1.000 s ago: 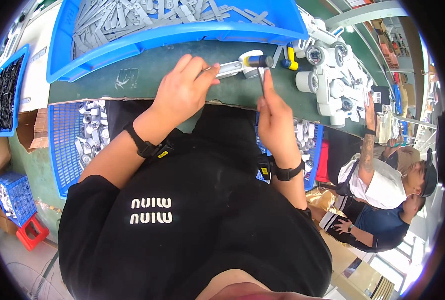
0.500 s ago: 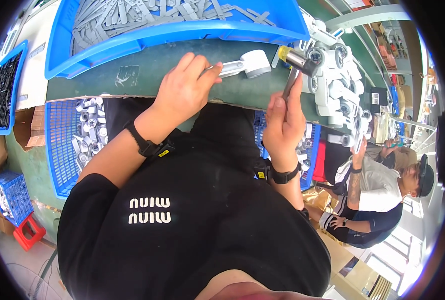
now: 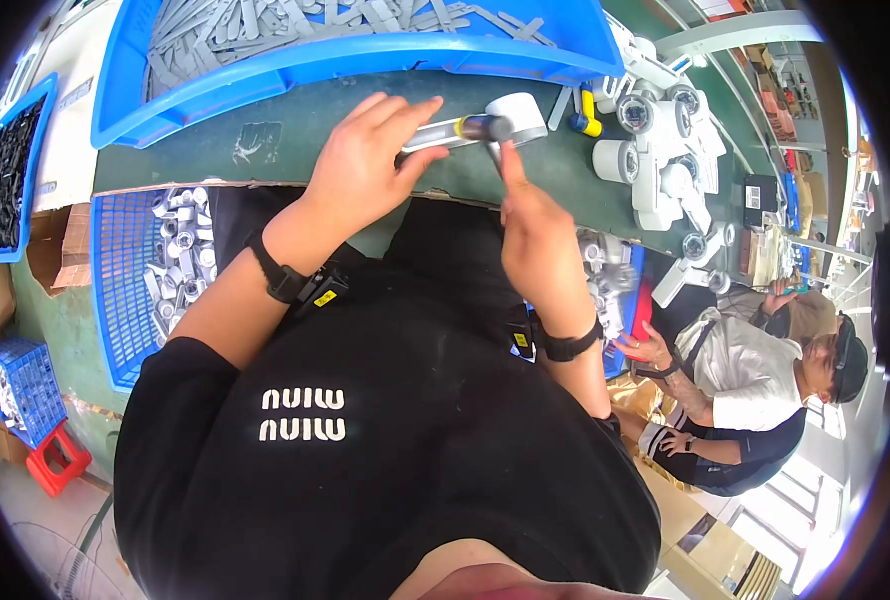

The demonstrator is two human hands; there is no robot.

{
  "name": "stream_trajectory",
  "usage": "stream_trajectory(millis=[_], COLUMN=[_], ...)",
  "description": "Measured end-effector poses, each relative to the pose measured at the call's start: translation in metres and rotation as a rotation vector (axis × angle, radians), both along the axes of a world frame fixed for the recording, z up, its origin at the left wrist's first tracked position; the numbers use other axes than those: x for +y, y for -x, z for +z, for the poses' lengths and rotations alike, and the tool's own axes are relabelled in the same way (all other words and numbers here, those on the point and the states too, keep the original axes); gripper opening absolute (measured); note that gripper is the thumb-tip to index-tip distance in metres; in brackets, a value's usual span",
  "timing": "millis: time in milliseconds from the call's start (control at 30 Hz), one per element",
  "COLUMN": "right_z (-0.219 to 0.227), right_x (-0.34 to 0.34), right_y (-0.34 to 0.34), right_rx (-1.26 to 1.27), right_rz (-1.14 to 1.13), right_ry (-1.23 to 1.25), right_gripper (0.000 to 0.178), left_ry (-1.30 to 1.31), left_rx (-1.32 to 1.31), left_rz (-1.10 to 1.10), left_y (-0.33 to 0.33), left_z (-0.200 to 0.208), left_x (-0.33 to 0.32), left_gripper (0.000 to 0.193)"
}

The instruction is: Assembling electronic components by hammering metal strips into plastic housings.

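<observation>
A white plastic part with a round cup-like head (image 3: 525,113) and a long flat handle lies on the green bench. My left hand (image 3: 365,155) has its thumb and forefinger on either side of the handle's end, steadying it. In my closed right hand (image 3: 545,245) is a hammer (image 3: 483,128), gripped by its shaft. The hammer's head, with a yellow face, is over the handle near the round head. Motion blur hides whether it touches.
A blue bin (image 3: 365,62) of grey strips stands at the back. White parts (image 3: 680,170) are heaped at right beside a yellow-and-blue tool (image 3: 586,112). Blue baskets (image 3: 120,290) flank my lap. A co-worker (image 3: 735,360) sits at right; a black-parts tray (image 3: 10,170) is far left.
My right hand has swung the hammer left and down over the white part. My left hand's fingers have spread along the handle. The co-worker's hand has moved from the heap to the basket.
</observation>
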State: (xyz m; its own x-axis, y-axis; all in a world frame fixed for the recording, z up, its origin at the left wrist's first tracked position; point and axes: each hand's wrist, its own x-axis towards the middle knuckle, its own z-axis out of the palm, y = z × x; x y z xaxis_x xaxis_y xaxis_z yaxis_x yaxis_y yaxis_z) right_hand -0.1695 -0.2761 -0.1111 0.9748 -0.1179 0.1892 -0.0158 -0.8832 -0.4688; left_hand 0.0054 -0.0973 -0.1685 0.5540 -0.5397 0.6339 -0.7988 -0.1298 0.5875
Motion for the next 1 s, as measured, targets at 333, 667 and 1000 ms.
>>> stream_trajectory(millis=[333, 667, 1000], right_z=[0.013, 0.016, -0.005], right_x=[0.007, 0.014, 0.016], right_y=[-0.005, -0.011, -0.005], right_rx=[-0.089, -0.055, -0.297], right_rz=[-0.019, 0.013, 0.111], right_ry=[-0.107, -0.200, -0.316], right_gripper=[0.064, 0.065, 0.073], left_ry=[0.007, 0.026, -0.009], left_rx=[0.038, 0.193, 0.259], left_rz=[-0.025, -0.014, -0.012], left_y=[-0.001, 0.002, 0.003], left_z=[0.000, -0.002, -0.004], left_x=[0.000, 0.002, -0.006], left_gripper=[0.049, 0.068, 0.072])
